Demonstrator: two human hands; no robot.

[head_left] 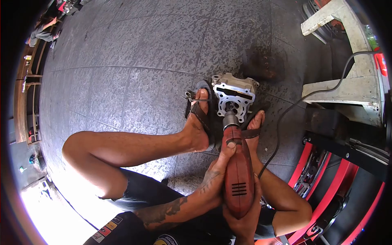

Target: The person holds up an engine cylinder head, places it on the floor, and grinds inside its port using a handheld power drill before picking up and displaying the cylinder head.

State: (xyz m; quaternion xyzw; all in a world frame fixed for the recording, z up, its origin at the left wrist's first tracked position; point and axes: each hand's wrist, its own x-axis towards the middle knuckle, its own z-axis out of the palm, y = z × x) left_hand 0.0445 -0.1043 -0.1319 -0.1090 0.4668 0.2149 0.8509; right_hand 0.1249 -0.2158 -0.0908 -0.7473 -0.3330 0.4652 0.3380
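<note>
A red power drill [238, 179] points away from me, its metal chuck [230, 119] at the lower opening of a silvery metal engine part [235, 90]. That part lies on the floor between my sandalled feet. My left hand [223, 157] is wrapped round the drill's left side near the front, with the thumb on top. Around the rear of the drill, low on its right side, my right hand [247, 216] is closed; part of it is hidden beneath the body. The tip beyond the chuck is hard to make out.
A grey cable [281, 118] runs from the drill to the upper right. At the right stand a worn white wooden stand [347, 92] and a red tool rack [326, 196]. Wooden shelves [22, 98] line the far left, where another person [41, 34] is near the top.
</note>
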